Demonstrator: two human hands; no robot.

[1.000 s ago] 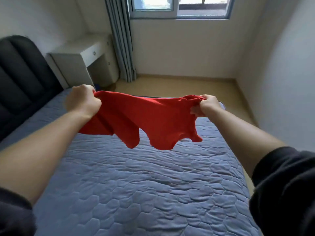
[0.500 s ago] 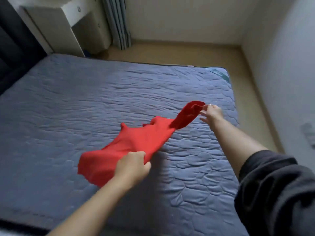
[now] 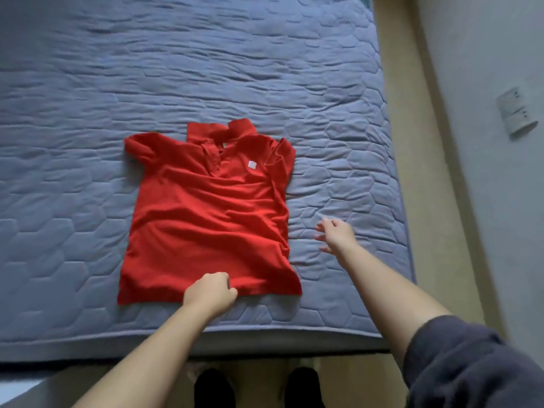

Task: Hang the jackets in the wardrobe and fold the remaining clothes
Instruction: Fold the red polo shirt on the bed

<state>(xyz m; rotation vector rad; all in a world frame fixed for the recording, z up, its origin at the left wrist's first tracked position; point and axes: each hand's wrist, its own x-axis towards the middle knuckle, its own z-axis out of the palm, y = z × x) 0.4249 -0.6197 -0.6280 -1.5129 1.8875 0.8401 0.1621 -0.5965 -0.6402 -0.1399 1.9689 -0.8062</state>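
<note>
Fingers [image 3: 222, 279] of left hand [image 3: 209, 293] curled, gripping hem of red shirt [image 3: 206, 219]. Shirt spread face-up on bed [image 3: 88, 83], collar far, hem near bed's front edge. Right hand [image 3: 335, 234] over bed's right part, fingers [image 3: 324, 223] loosely spread, holding nothing.

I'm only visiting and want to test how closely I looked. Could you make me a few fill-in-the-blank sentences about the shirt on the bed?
1. The shirt lying flat on the bed is ___ in colour.
2. The left hand grips the shirt's hem, while the right hand holds ___.
3. The shirt's collar points ___ from the person.

Missing words: red; nothing; away.
</note>
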